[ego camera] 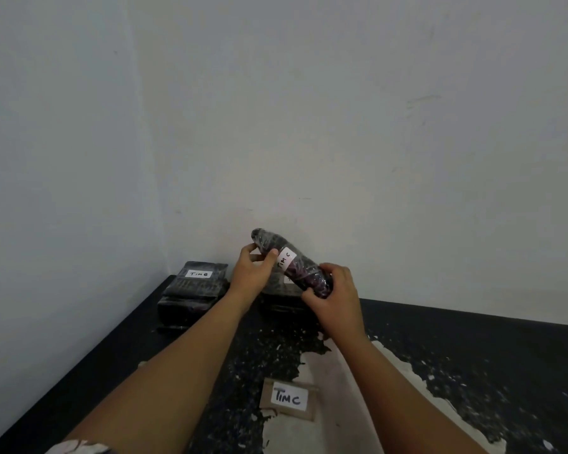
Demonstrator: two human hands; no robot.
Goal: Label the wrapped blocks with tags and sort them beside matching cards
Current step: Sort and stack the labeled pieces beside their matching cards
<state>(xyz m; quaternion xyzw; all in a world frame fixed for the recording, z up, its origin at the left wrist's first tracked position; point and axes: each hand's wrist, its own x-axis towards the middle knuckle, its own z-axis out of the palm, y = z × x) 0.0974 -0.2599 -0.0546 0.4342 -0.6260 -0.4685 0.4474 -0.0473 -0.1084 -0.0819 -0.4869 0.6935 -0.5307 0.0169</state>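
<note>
Held block: a dark wrapped block [292,262] is up in the air above the back of the bench [473,348], tilted so its upper end points left toward the wall and its lower end points right.
Tag on held block: a white tag [286,258] reading "TIM C" sits on the block's middle, between the two hands.
Left hand: the left hand [253,268] grips the block's upper left end, thumb on the near side beside the tag, fingers curled round the far side.
Right hand: the right hand [336,291] grips the lower right end, fingers wrapped round it.
Card: a brown card with a white "TIM C" label [289,399] lies flat near the front of the bench, on a pale patch where the dark surface has flaked off, well apart from the held block.
Stacked blocks: at the back left corner, a stack of dark wrapped blocks [194,296] with a "TIM B" tag on top stands near the left wall.
Other block: another dark block [282,298] lies directly under the hands, mostly hidden; its tag cannot be read.
Edges: the bench meets walls at the back and on the left.
Open room: the bench's right half, from the card to the right border of the view, holds only peeling paint.
</note>
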